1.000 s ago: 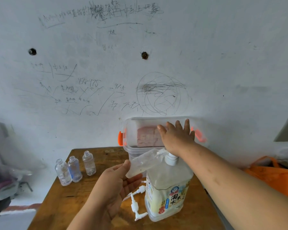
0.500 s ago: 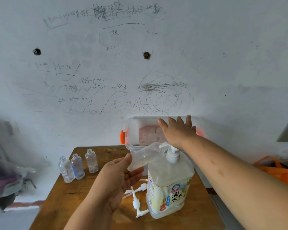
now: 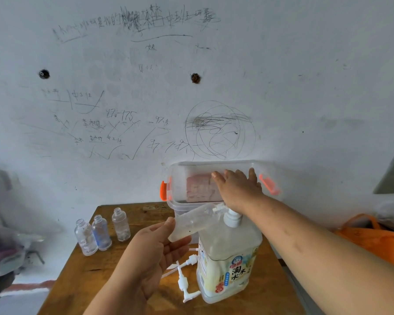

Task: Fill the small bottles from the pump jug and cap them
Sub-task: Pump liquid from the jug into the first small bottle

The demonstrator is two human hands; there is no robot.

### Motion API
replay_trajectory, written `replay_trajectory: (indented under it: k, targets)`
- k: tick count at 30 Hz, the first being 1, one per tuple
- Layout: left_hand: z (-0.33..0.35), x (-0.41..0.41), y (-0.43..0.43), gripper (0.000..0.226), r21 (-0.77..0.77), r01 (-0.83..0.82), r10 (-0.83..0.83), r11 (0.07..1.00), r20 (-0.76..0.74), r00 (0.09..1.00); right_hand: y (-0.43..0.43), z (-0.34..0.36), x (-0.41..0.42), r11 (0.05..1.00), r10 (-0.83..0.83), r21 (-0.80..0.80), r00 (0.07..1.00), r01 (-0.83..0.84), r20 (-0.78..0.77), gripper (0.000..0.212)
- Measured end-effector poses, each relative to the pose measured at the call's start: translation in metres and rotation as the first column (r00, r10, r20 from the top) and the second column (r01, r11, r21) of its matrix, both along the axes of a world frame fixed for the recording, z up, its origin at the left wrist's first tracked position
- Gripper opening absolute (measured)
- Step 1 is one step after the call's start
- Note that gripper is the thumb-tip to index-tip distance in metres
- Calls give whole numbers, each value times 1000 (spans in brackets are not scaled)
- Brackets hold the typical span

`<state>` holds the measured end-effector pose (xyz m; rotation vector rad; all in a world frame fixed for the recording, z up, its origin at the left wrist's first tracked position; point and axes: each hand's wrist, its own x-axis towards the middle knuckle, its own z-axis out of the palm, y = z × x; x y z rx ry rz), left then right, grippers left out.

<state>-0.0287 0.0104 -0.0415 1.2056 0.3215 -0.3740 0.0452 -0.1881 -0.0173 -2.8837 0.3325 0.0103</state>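
Clear plastic, the small bottle (image 3: 191,223) lies tilted, pinched between thumb and fingers of the left hand (image 3: 155,253), its long axis running from 8 o'clock up to 2 o'clock, mouth at the pump nozzle (image 3: 217,208). Right hand (image 3: 237,189), fingers spread flat, presses the pump head (image 3: 232,218) atop the jug (image 3: 230,264).

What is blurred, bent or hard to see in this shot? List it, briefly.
Head view: soft, even light, with no hard shadows or glare. Head view: the far left edge smears into blur. Head view: wide-angle stretch swells the right forearm. Head view: the clear bottle in the left hand nearly vanishes against the jug. Head view: the spare bottles on the table look sharp.
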Motion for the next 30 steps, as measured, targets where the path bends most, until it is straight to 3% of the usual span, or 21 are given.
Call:
replay_trajectory:
  k: [5,10,19,23,27,30]
  targets:
    - [9,-3,-1,16,-7,-1,1,1000,33,999,1,20,2,991,-63,119,996,55,68,66]
    - [6,0,-1,16,-29,0,1,1000,27,1000,-5,6,9,992,100,-80,992,-94,78,48]
    - [-7,6,-3,21,-54,9,-9,999,8,1000,-10,-17,22,999,15,-33,999,-14,40,53]
    - [-6,2,-2,23,-42,27,-27,999,-4,1000,-7,-22,22,997,-35,66,999,36,-15,58]
    - [0,-4,0,20,-36,26,-25,999,25,999,-8,-12,21,1000,24,4,997,-25,73,50]
    - [4,-5,0,18,-41,29,-27,999,43,999,-10,0,28,999,3,53,993,-9,122,80]
